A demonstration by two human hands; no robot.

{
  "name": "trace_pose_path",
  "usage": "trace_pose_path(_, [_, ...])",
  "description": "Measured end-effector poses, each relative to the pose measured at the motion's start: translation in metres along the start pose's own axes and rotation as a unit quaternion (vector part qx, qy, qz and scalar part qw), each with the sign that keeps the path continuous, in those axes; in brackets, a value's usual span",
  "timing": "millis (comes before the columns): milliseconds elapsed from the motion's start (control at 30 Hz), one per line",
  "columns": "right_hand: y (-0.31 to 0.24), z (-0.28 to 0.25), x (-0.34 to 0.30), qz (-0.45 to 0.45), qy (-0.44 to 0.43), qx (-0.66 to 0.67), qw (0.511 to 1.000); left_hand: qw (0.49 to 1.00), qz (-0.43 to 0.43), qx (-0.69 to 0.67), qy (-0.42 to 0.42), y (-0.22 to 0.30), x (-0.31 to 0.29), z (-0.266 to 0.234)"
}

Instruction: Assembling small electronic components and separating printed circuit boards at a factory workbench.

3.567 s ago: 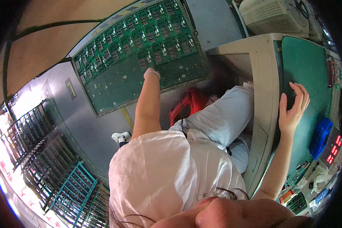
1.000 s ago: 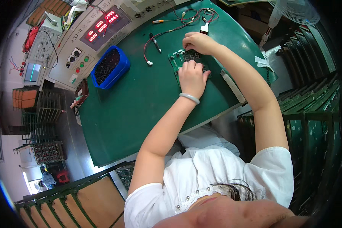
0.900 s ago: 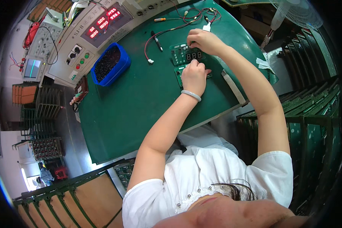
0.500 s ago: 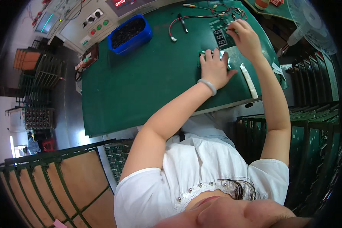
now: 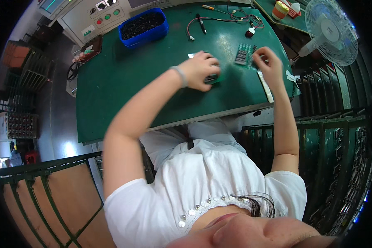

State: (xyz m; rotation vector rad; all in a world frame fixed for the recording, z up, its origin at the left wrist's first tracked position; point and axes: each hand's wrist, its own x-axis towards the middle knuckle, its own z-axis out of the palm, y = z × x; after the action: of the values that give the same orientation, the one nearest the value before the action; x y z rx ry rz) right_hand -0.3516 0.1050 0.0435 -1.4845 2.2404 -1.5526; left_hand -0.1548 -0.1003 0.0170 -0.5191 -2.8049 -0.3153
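Observation:
My left hand [image 5: 199,70], with a pale bangle at the wrist, curls its fingers over a green circuit board [image 5: 215,77] above the middle of the table. Most of that board is hidden under the palm and fingers. To the right, my right hand [image 5: 269,65] pinches the right edge of a second green circuit board [image 5: 243,56], which carries a dark segment display. The exact grip of those fingertips is partly hidden. A white strip [image 5: 265,87] lies just below my right hand.
Red and black cables [image 5: 231,18] with white plugs lie at the far side, near a black pen [image 5: 201,24] and a screwdriver [image 5: 208,7]. A blue bin [image 5: 144,35] of small black parts stands far left by a control panel [image 5: 107,16]. A fan [image 5: 330,31] is at far right.
My left hand has moved left across the table with its board. My right hand has drawn the display board nearer, away from the cables, whose plug end now lies apart from it.

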Motion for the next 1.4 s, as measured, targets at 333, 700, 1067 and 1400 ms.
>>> trace_pose_path(333, [-0.072, 0.124, -0.097, -0.131, -0.104, -0.009, 0.986, 0.956, -0.039, 0.022, -0.29, 0.024, -0.116, -0.084])
trace_pose_path(700, [-0.087, 0.192, -0.109, -0.143, -0.07, -0.057, 0.986, 0.929, -0.328, -0.094, 0.144, -0.011, -0.178, -0.036])
trace_pose_path(1067, [-0.088, 0.167, -0.088, -0.17, -0.187, -0.023, 0.967, 0.945, -0.281, -0.13, 0.101, -0.021, -0.154, -0.018])
trace_pose_path(1400, [-0.088, 0.16, -0.068, -0.186, -0.277, -0.138, 0.933, 0.939, -0.258, -0.161, 0.159, -0.021, -0.16, -0.014])
